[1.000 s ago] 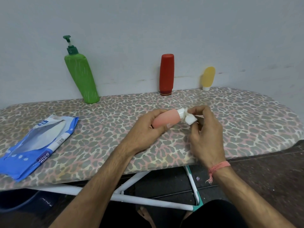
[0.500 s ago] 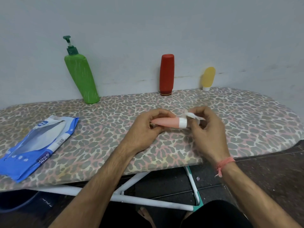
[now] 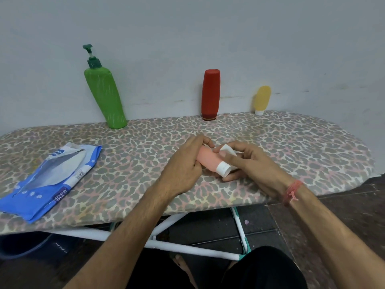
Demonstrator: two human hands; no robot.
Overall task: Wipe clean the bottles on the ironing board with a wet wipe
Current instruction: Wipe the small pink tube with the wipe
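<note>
A small pink bottle (image 3: 208,159) with a white cap lies tilted over the middle of the ironing board (image 3: 291,142), cap toward me. My left hand (image 3: 183,165) grips its rounded end. My right hand (image 3: 252,163) holds a folded white wet wipe (image 3: 228,150) against the bottle near the cap, with fingers under the cap. A tall green pump bottle (image 3: 105,97), a red bottle (image 3: 210,94) and a small yellow bottle (image 3: 262,100) stand along the wall at the back of the board.
A blue wet wipe packet (image 3: 48,180) lies open on the board's left side. The board's white legs (image 3: 187,247) and dark floor show below its front edge. A grey wall runs right behind the bottles.
The pink bottle has turned so its cap points down toward me. My right hand has shifted the wipe from the cap end to the bottle's upper side.
</note>
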